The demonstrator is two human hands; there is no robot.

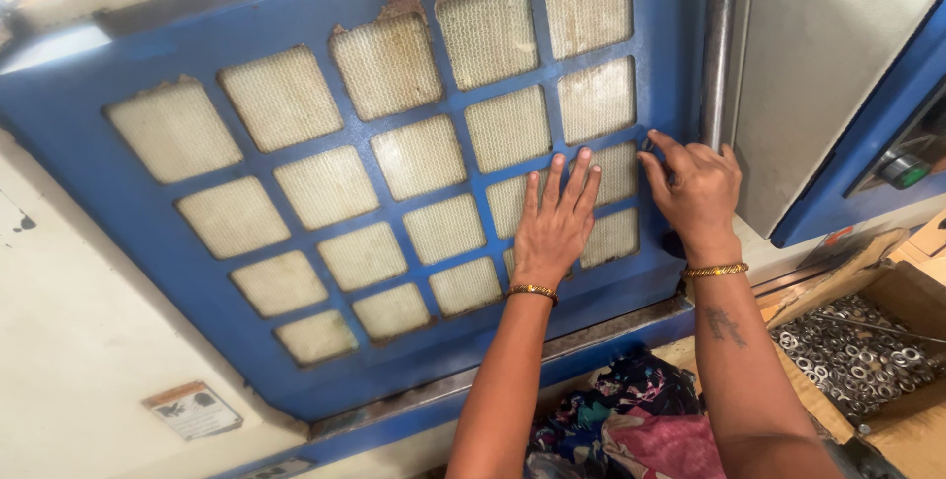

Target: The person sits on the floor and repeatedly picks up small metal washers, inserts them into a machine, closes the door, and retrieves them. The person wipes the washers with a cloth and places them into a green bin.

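Blue grille panel (pixel 148 233), dusty beige mesh squares.

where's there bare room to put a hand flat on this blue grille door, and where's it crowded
Free: the grille's left and upper windows, from its left frame to the middle column. Crowded: the lower right, where the left hand lies flat and the right hand grips the edge beside the steel post. The washer box is full.

- Left hand (pixel 555 228) lies flat on the grille panel (pixel 89 144), toward its 4 o'clock corner
- Right hand (pixel 698 188) at the panel's 3 o'clock edge, beside the pipe (pixel 719 35)
- Box of washers (pixel 857 356) at 4 o'clock from the hands
- Cloth (pixel 631 420) below the panel, between the forearms
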